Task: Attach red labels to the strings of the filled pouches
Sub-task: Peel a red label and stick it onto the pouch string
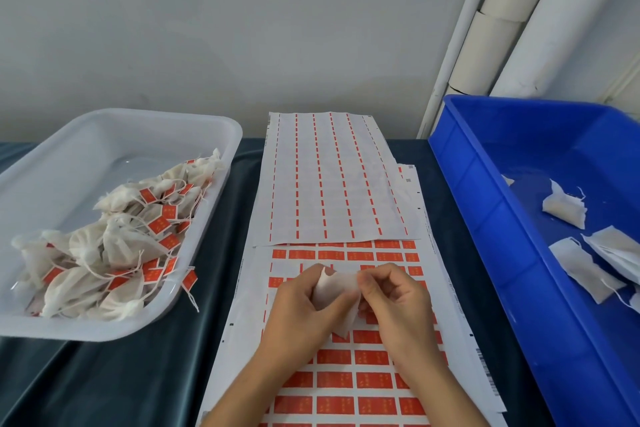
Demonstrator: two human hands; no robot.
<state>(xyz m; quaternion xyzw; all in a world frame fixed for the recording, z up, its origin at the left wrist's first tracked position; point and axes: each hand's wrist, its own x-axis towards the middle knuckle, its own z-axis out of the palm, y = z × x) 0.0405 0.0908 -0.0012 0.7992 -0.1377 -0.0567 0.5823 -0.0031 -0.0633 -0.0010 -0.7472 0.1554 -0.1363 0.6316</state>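
fingers of both hands (349, 302) pinch a soft white fabric pouch (334, 291) over glossy red labels (372, 380).

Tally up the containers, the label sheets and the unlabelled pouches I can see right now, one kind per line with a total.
Containers: 2, the clear tray and the blue bin
Label sheets in plain view: 2, the peeled sheet on the red-label sheet
Unlabelled pouches: at least 4, three or more in the bin and one in the hands
Total: at least 8
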